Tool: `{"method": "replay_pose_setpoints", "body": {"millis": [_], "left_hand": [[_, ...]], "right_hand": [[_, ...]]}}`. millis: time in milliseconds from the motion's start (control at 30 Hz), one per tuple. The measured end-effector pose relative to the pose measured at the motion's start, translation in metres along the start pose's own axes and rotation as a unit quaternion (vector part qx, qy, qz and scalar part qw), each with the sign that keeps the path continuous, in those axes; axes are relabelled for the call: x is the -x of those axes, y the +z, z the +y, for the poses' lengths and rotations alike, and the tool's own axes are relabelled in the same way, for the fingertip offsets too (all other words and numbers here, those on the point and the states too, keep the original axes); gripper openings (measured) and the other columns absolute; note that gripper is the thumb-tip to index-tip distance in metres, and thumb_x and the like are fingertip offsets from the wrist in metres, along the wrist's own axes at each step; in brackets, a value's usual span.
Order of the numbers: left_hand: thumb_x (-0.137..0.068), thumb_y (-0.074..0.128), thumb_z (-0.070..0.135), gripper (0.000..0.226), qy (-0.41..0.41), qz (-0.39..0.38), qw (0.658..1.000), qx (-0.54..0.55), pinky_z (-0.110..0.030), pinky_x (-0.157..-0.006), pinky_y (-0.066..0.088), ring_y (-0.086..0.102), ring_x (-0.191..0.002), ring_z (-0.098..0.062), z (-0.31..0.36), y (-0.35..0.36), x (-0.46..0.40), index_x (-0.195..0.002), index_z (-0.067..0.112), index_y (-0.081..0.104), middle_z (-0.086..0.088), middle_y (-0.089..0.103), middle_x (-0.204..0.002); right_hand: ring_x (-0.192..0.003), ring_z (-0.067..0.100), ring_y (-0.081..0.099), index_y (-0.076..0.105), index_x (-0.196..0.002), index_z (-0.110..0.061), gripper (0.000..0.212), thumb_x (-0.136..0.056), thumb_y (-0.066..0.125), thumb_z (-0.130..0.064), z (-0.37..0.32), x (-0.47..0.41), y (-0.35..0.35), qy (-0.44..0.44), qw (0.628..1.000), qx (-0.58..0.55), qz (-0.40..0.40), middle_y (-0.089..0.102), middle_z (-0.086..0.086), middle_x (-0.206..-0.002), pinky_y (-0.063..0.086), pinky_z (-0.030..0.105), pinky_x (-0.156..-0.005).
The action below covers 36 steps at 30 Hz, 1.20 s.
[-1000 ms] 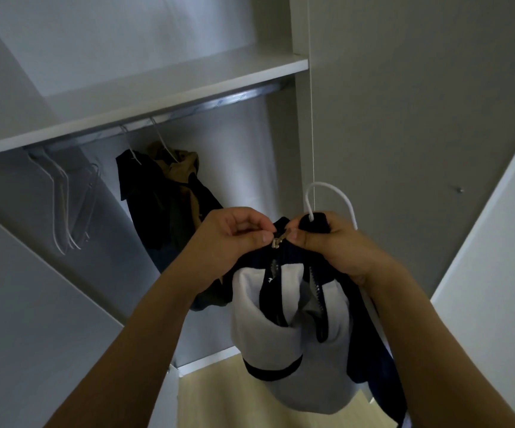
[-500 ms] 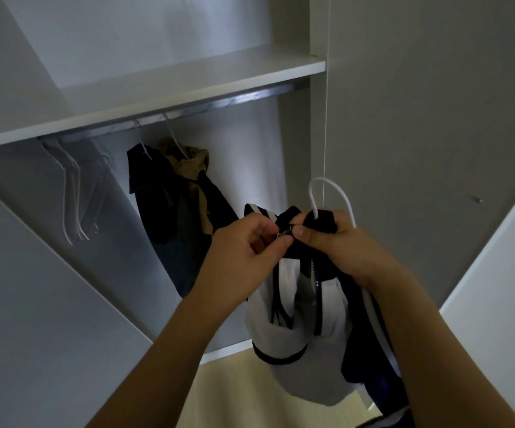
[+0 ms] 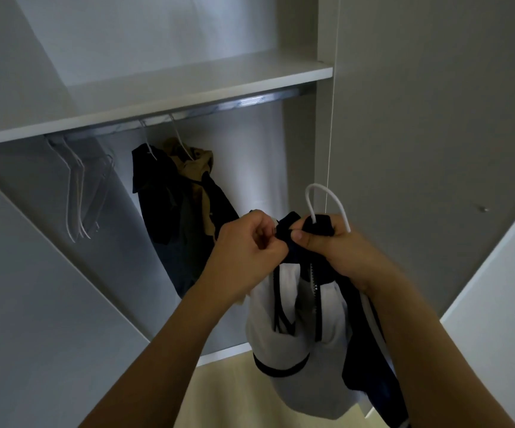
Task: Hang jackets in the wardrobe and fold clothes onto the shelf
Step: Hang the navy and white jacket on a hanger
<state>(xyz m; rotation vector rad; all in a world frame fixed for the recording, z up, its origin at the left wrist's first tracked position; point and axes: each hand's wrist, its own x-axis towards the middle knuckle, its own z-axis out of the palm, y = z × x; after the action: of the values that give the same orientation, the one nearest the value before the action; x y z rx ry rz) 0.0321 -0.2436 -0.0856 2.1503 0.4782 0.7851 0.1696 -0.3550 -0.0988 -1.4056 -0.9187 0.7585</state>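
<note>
— Left hand (image 3: 243, 251)?
— Curled tight, pinching the dark collar of the jacket (image 3: 299, 341).
— Right hand (image 3: 339, 248)?
— Wrapped round the collar and the hanger (image 3: 327, 205).
— Jacket?
— Hanging from both hands, in front of the wardrobe (image 3: 188, 84), below the rail (image 3: 250, 101), right of the hung coats (image 3: 182, 211).

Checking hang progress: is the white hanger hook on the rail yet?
Apart. The head view shows the white hanger hook well below the rail, with bare wardrobe wall between them.

White and navy zip jacket (image 3: 299, 329) is hanging bunched on a white hanger (image 3: 327, 205), zip partly open. Two darker jackets (image 3: 182, 217) already hang on the wardrobe rail (image 3: 250, 101).
</note>
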Motion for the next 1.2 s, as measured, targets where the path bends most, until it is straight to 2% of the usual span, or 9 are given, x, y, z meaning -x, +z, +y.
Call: {"method": "replay_pose_setpoints", "body": {"millis": [100, 267, 367, 433, 567, 733, 900, 1100, 1200], "left_hand": [[-0.072, 0.053, 0.012, 0.006, 0.057, -0.025, 0.998, -0.006, -0.013, -0.048, 0.034, 0.042, -0.048, -0.004, -0.001, -0.009, 0.0, -0.072, 0.018, 0.051, 0.012, 0.048, -0.056], [-0.072, 0.049, 0.005, 0.007, 0.149, -0.03, 0.985, -0.084, -0.016, -0.052, 0.032, 0.039, -0.055, -0.008, -0.002, -0.021, -0.002, -0.069, 0.01, 0.046, 0.006, 0.043, -0.063], [-0.075, 0.053, 0.007, 0.006, 0.103, -0.051, 0.993, -0.029, -0.018, -0.05, 0.034, 0.04, -0.052, -0.009, -0.004, -0.02, 0.001, -0.074, 0.011, 0.048, 0.001, 0.046, -0.06], [-0.08, 0.061, 0.016, 0.009, 0.062, -0.069, 0.996, -0.003, -0.017, -0.05, 0.037, 0.043, -0.051, -0.004, -0.006, -0.018, 0.004, -0.081, 0.017, 0.052, 0.007, 0.051, -0.061], [-0.091, 0.064, 0.027, 0.009, 0.046, -0.077, 0.993, -0.071, -0.013, -0.055, 0.04, 0.052, -0.058, -0.003, -0.012, -0.017, 0.004, -0.094, 0.021, 0.058, 0.008, 0.058, -0.072], [-0.098, 0.053, 0.026, 0.014, 0.008, -0.12, 0.989, -0.087, -0.029, -0.061, 0.043, 0.053, -0.067, -0.012, -0.012, -0.017, -0.003, -0.088, 0.016, 0.055, -0.001, 0.057, -0.076], [-0.099, 0.052, 0.026, 0.011, 0.027, -0.132, 0.984, -0.12, -0.019, -0.06, 0.04, 0.051, -0.068, -0.007, -0.008, -0.016, -0.01, -0.094, 0.016, 0.053, 0.004, 0.055, -0.079], [-0.097, 0.051, 0.021, 0.016, 0.028, -0.105, 0.993, -0.05, -0.023, -0.054, 0.037, 0.043, -0.058, -0.006, -0.004, -0.015, -0.013, -0.083, 0.011, 0.051, 0.0, 0.05, -0.068], [-0.093, 0.05, 0.022, 0.018, 0.07, -0.067, 0.989, -0.11, -0.026, -0.053, 0.036, 0.045, -0.057, -0.011, -0.001, -0.019, -0.016, -0.078, 0.012, 0.052, 0.003, 0.05, -0.065]], "right_hand": [[-0.087, 0.021, 0.072, 0.075, -0.085, -0.027, 0.011, -0.088, 0.067, -0.019, 0.0, -0.003, 0.0, 0.004, 1.0, -0.01, 0.015, 0.075, 0.006, -0.088, 0.058, 0.032, -0.078], [-0.088, 0.021, 0.072, 0.075, -0.087, -0.024, 0.008, -0.088, 0.068, -0.02, -0.004, -0.006, -0.007, 0.009, 0.999, -0.041, 0.031, 0.075, 0.006, -0.091, 0.057, 0.027, -0.072], [-0.088, 0.021, 0.072, 0.075, -0.087, -0.023, 0.008, -0.088, 0.068, -0.019, -0.007, -0.009, -0.005, 0.004, 0.999, -0.025, 0.025, 0.075, 0.006, -0.09, 0.056, 0.03, -0.075], [-0.089, 0.023, 0.071, 0.074, -0.087, -0.022, 0.008, -0.089, 0.067, -0.019, -0.008, -0.011, -0.003, 0.004, 0.999, -0.021, 0.024, 0.074, 0.007, -0.09, 0.057, 0.034, -0.078], [-0.09, 0.026, 0.071, 0.074, -0.089, -0.019, 0.008, -0.089, 0.066, -0.018, -0.01, -0.013, -0.005, -0.004, 1.0, -0.015, 0.023, 0.074, 0.01, -0.091, 0.057, 0.037, -0.08], [-0.087, 0.022, 0.071, 0.075, -0.086, -0.023, 0.012, -0.089, 0.066, -0.016, -0.014, -0.018, -0.003, -0.005, 1.0, -0.017, 0.023, 0.074, 0.008, -0.089, 0.056, 0.03, -0.072], [-0.09, 0.024, 0.071, 0.075, -0.088, -0.023, 0.011, -0.09, 0.066, -0.017, -0.019, -0.022, -0.005, -0.008, 1.0, -0.01, 0.017, 0.074, 0.008, -0.091, 0.055, 0.035, -0.079], [-0.088, 0.02, 0.072, 0.075, -0.084, -0.025, 0.015, -0.09, 0.065, -0.015, -0.028, -0.026, -0.004, -0.017, 0.999, -0.024, 0.021, 0.075, 0.007, -0.09, 0.055, 0.024, -0.07], [-0.085, 0.017, 0.072, 0.075, -0.08, -0.025, 0.019, -0.092, 0.063, -0.016, -0.033, -0.029, -0.003, -0.018, 0.998, -0.033, 0.041, 0.075, 0.005, -0.087, 0.055, 0.023, -0.068]]}}
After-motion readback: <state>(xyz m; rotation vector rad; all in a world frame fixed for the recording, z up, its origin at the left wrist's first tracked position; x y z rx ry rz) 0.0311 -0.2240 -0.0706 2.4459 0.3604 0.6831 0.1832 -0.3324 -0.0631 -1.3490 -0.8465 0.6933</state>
